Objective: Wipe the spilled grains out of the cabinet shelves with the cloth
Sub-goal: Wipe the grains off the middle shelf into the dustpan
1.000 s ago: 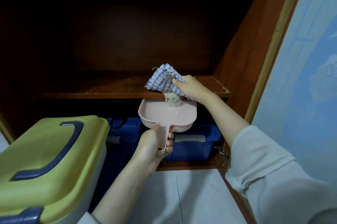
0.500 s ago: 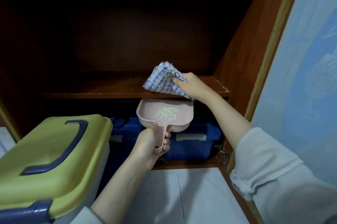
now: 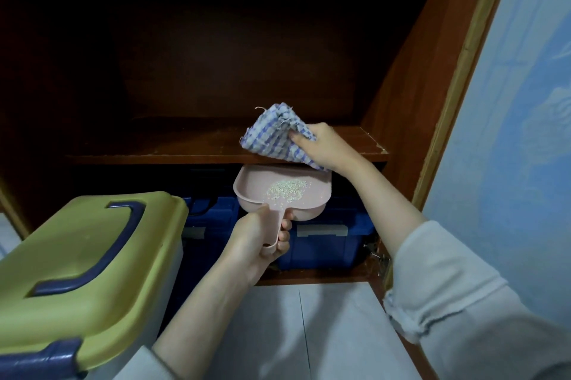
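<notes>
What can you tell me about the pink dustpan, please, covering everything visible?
The pink dustpan looks like smooth plastic: a shallow tray with a raised rim and short handle. The left hand grips the handle, holding it roughly level just under the shelf edge. Pale grains lie piled in its middle. The checked cloth in the right hand hangs above its far right corner; contact is unclear.
</notes>
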A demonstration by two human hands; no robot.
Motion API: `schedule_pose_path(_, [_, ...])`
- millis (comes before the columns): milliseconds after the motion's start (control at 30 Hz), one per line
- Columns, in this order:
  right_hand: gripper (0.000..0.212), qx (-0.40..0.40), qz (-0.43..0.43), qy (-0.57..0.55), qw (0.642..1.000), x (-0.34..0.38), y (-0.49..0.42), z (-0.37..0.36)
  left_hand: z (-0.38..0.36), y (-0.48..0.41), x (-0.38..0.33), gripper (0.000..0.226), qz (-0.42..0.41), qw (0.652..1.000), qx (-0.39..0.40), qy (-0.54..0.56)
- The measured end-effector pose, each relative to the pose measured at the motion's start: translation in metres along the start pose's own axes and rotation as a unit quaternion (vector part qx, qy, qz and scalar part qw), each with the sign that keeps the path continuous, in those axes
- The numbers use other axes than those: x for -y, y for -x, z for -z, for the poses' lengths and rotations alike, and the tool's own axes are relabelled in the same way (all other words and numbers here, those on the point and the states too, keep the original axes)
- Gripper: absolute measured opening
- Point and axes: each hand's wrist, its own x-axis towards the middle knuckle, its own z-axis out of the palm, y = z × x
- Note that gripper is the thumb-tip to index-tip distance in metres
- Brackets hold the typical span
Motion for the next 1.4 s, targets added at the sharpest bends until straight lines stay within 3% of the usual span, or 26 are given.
schedule_pose_path(333, [0.028,-0.022,-0.026,-0.007,0.999,-0.007,-0.006,0.01,0.001,-0.003,0.001,0.045,-0.009,1.0,0.027,0.011])
schedule_pose_path(433, [0.029,0.009,-0.023,0.037,0.999,-0.005,-0.004,0.01,0.001,-0.005,0.002,0.046,-0.007,0.999,0.033,0.021])
schedule_pose_path(567, [0.026,-0.05,-0.003,-0.033,0.998,0.003,-0.008,0.017,0.0,-0.006,0.005,0.045,-0.01,0.999,0.032,0.011])
schedule_pose_path(700, [0.029,0.02,-0.022,0.045,0.999,-0.004,-0.002,0.003,0.0,-0.006,0.004,0.045,-0.007,0.999,0.035,0.014])
schedule_pose_path(867, [0.03,-0.038,-0.002,-0.03,0.999,0.003,-0.007,0.016,0.0,-0.007,0.002,0.045,-0.017,0.999,0.03,0.008])
schedule_pose_path(1000, [0.024,0.02,-0.022,0.021,0.999,-0.005,0.003,0.002,0.001,-0.008,0.003,0.044,-0.013,0.999,0.026,0.017])
schedule_pose_path(1067, [0.019,-0.023,-0.037,-0.068,0.997,-0.004,-0.002,0.004,0.001,-0.009,0.004,0.043,-0.013,0.999,0.026,0.016])
schedule_pose_path(1167, [0.018,-0.158,-0.035,-0.181,0.97,-0.006,-0.019,0.02,0.003,-0.008,0.004,0.041,-0.013,1.0,0.025,0.012])
schedule_pose_path(1300, [0.024,-0.28,-0.043,0.017,0.959,-0.016,-0.039,0.052,0.001,-0.009,0.004,0.041,-0.002,1.0,0.019,-0.002])
schedule_pose_path(1400, [0.025,-0.267,-0.092,0.186,0.941,-0.03,-0.045,0.07,-0.002,-0.009,0.003,0.04,0.006,1.0,0.011,-0.017])
